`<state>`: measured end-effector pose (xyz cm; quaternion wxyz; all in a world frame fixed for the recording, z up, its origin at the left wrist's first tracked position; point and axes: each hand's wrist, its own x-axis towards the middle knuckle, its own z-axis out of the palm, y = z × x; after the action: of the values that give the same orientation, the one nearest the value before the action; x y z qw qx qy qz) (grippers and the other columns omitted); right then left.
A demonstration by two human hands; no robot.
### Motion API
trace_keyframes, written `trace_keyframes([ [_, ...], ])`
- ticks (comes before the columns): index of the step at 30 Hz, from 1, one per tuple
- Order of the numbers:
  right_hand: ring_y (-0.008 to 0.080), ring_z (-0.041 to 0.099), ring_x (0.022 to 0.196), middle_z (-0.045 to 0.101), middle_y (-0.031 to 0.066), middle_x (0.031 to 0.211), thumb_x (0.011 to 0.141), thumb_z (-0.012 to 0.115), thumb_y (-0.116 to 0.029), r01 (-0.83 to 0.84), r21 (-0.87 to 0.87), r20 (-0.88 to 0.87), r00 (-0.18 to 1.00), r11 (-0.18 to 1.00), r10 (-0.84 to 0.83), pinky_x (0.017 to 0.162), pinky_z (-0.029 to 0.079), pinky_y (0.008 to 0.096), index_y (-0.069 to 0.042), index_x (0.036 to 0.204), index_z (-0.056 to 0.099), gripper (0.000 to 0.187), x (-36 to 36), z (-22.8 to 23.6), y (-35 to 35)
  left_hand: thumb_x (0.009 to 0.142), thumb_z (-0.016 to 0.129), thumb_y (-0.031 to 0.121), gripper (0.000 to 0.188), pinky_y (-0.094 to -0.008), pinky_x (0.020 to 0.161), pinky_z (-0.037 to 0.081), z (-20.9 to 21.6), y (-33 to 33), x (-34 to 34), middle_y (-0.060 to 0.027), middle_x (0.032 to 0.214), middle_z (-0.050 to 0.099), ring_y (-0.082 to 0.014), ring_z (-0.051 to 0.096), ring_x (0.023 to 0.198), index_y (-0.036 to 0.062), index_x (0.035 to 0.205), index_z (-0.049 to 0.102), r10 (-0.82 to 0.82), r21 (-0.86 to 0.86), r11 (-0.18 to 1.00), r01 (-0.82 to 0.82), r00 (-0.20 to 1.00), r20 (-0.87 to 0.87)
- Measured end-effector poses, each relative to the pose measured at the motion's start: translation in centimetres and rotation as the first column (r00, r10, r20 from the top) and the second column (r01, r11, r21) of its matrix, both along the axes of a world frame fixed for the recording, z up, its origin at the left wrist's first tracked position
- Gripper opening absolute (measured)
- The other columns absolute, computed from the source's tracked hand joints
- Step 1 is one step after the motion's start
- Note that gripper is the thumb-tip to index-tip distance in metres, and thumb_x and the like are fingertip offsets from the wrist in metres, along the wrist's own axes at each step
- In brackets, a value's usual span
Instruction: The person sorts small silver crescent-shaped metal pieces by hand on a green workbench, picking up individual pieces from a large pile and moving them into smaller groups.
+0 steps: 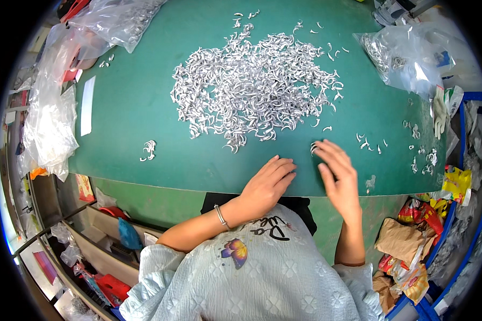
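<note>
A broad heap of small, curved, silvery metal pieces (pixel 251 85) covers the middle of the green tabletop (pixel 144 107). My right hand (pixel 338 176) is at the heap's near right, thumb spread away from the fingers. Its fingertips touch a couple of the curved pieces (pixel 314 148) lying on the table, partly hidden by the fingers. Near the front edge, my left hand (pixel 268 184) rests palm down, fingers stretched to the right and slightly bent. Nothing shows in it, though its palm is hidden. A metal bangle (pixel 220 215) circles my left wrist.
Small groups of pieces lie at left (pixel 149 150) and right (pixel 367 142), with ring-like bits (pixel 428 158) farther right. Clear plastic bags (pixel 53 117) line the left side; another bag of parts (pixel 407 56) sits back right. A white strip (pixel 88 105) lies left. Drawers (pixel 99 230) stand below.
</note>
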<state>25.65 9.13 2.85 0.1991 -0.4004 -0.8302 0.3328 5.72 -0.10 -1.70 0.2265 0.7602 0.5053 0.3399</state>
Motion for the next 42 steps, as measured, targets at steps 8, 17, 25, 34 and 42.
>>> trace_keyframes([
  [8, 0.0324, 0.055, 0.106, 0.06, 0.014, 0.117, 0.078, 0.074, -0.004, 0.078, 0.216, 0.097, 0.99, 0.973, -0.101, 0.09, 0.044, 0.0404, -0.001, 0.112, 0.066, 0.036, -2.1, -1.4, -1.4, 0.078, 0.066, -0.004, 0.031, -0.0497, 0.107, 0.044, 0.2, -0.4, -0.3, -0.0169, 0.121, 0.058, -0.0355, 0.055, 0.12, -0.0023, 0.109, 0.065, 0.013, -0.023, 1.0, -0.012, 0.999, 0.041],
  [17, 0.0353, 0.052, 0.112, 0.056, 0.0154, 0.128, 0.087, 0.06, 0.002, 0.224, 0.313, 0.041, 0.968, 0.923, -0.249, 0.094, 0.042, 0.0443, 0.002, 0.12, 0.061, 0.033, -1.4, -2.6, 1.3, 0.081, 0.068, -0.003, 0.036, -0.0523, 0.107, 0.041, 1.5, 0.3, 0.9, -0.0159, 0.128, 0.055, -0.0355, 0.052, 0.125, -0.0005, 0.116, 0.063, 0.077, -0.038, 0.996, -0.075, 0.996, 0.047],
  [25, 0.0358, 0.051, 0.12, 0.056, 0.0128, 0.134, 0.087, 0.058, 0.003, -0.034, 0.15, 0.051, 0.998, 0.988, 0.027, 0.101, 0.04, 0.0448, 0.002, 0.124, 0.06, 0.038, -1.5, -1.6, -2.1, 0.082, 0.067, -0.002, 0.033, -0.0522, 0.108, 0.039, 1.3, 0.4, 0.3, -0.0155, 0.126, 0.058, -0.0351, 0.053, 0.124, -0.0002, 0.115, 0.064, 0.148, -0.035, 0.989, -0.145, 0.985, 0.09],
  [34, 0.0359, 0.047, 0.124, 0.052, 0.0136, 0.136, 0.086, 0.06, 0.0, -0.012, 0.235, 0.215, 0.976, 0.972, -0.04, 0.101, 0.04, 0.0452, 0.002, 0.126, 0.056, 0.039, -1.5, -1.8, -0.4, 0.082, 0.067, -0.002, 0.031, -0.0527, 0.107, 0.038, 1.2, 0.3, 0.1, -0.0152, 0.125, 0.058, -0.0351, 0.053, 0.123, 0.0005, 0.113, 0.064, 0.145, -0.024, 0.989, -0.144, 0.988, 0.044],
  [42, 0.0372, 0.054, 0.116, 0.059, 0.0178, 0.124, 0.092, 0.053, 0.001, 0.166, 0.291, -0.055, 0.986, 0.942, -0.157, 0.1, 0.042, 0.0439, 0.004, 0.123, 0.058, 0.032, -1.9, -2.0, 4.0, 0.084, 0.067, 0.006, 0.037, -0.0574, 0.111, 0.03, 2.0, 1.2, 2.5, -0.0146, 0.137, 0.05, -0.0336, 0.044, 0.133, 0.0027, 0.121, 0.061, 0.045, -0.032, 0.998, -0.049, 0.993, -0.105],
])
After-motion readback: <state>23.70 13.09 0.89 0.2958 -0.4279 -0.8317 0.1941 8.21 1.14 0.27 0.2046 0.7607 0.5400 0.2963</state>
